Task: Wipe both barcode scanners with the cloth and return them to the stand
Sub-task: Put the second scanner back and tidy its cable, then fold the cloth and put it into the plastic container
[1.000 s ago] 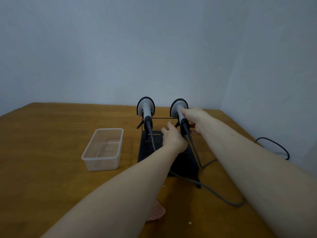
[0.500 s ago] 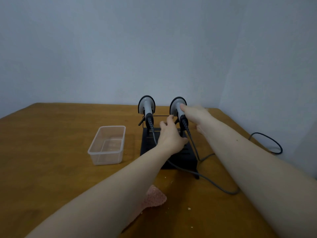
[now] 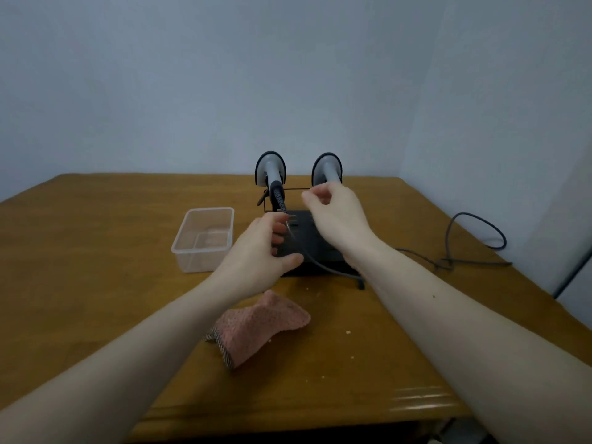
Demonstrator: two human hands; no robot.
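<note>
Two grey barcode scanners with black rims stand head-up in the black stand (image 3: pixel 320 248) at the table's far middle: the left scanner (image 3: pixel 270 169) and the right scanner (image 3: pixel 327 168). My right hand (image 3: pixel 336 219) hovers just in front of the right scanner, hiding its handle, with loosely curled fingers that hold nothing. Over the stand's front left, my left hand (image 3: pixel 261 251) has its fingers curled beside the left scanner's grey cable (image 3: pixel 315 265) and grips nothing. A pink cloth (image 3: pixel 259 325) lies crumpled on the table between my forearms, nearer to me than the stand.
An empty clear plastic container (image 3: pixel 205 238) sits left of the stand. Dark cables (image 3: pixel 474 238) loop over the table's right side towards the wall. The wooden table's (image 3: pixel 96 283) front edge runs close below my arms. A few crumbs lie near the cloth.
Both hands have drawn back from the right scanner, which stays in the stand. The view has pulled back, so the whole cloth shows.
</note>
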